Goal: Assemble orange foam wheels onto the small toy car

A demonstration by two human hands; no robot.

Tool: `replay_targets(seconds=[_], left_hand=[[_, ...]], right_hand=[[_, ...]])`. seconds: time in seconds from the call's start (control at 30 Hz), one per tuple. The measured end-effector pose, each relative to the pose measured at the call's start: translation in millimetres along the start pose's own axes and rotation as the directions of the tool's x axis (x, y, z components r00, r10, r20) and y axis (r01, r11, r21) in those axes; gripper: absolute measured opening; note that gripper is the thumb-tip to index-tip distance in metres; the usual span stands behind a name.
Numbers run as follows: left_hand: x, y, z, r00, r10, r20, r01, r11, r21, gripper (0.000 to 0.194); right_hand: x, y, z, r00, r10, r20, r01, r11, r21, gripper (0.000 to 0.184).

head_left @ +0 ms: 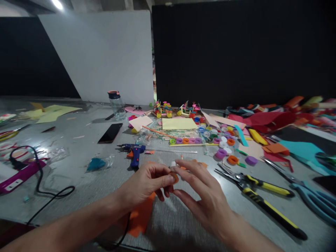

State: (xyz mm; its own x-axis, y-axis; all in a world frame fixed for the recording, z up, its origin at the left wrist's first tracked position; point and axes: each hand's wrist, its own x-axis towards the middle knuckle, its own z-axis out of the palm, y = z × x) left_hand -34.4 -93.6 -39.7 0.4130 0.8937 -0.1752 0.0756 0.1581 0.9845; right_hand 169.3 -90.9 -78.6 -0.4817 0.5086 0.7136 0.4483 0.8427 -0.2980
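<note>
My left hand [147, 183] is closed in a pinch on a small orange bottle cap [174, 177], held just above the table near its front edge. My right hand [202, 196] is right beside it, its fingers stretched out, with the fingertips touching the cap and a small white piece [173, 163] on top of it. An orange foam sheet [140, 215] lies under my left wrist. A blue glue gun [135, 154] stands just beyond my hands.
Yellow-handled pliers [262, 196] and blue scissors [315, 199] lie to the right. Several coloured caps [223, 148], foam sheets [301, 150] and small cap-and-stick models [164, 109] fill the far right. A black phone [110, 133], a jar [117, 105] and a black cable [42, 182] lie left.
</note>
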Motion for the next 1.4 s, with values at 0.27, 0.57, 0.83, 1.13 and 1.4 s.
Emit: replay_targets(seconds=[0.27,0.57,0.83,1.13,1.4], left_hand=[[3.4,2.3,-3.1,0.992,-0.028,0.125,0.021,0.998,0.054,0.029],[4.2,6.0,-7.1,0.969,-0.043,0.244,0.04,0.999,0.02,0.033],[2.5,4.0,-2.8,0.994,-0.058,0.088,0.056,0.998,0.021,0.031],[25.9,-1.6,-24.2,0.995,-0.091,0.035,0.085,0.985,0.153,0.033],[63.6,-3.8,-35.2,0.996,-0.079,0.034,0.063,0.94,0.336,0.026]], right_hand=[[2.5,1.2,-0.3,1.0,-0.009,0.003,0.009,0.998,0.058,0.029],[5.6,-1.7,-3.4,0.999,0.006,-0.05,-0.001,0.996,0.089,0.028],[3.4,0.7,-1.2,1.0,0.008,-0.017,-0.007,0.999,0.042,0.032],[15.4,18.0,-40.2,0.981,0.186,0.057,-0.18,0.979,-0.097,0.032],[36.3,64.4,-28.7,0.916,0.214,0.339,-0.133,0.96,-0.246,0.025]])
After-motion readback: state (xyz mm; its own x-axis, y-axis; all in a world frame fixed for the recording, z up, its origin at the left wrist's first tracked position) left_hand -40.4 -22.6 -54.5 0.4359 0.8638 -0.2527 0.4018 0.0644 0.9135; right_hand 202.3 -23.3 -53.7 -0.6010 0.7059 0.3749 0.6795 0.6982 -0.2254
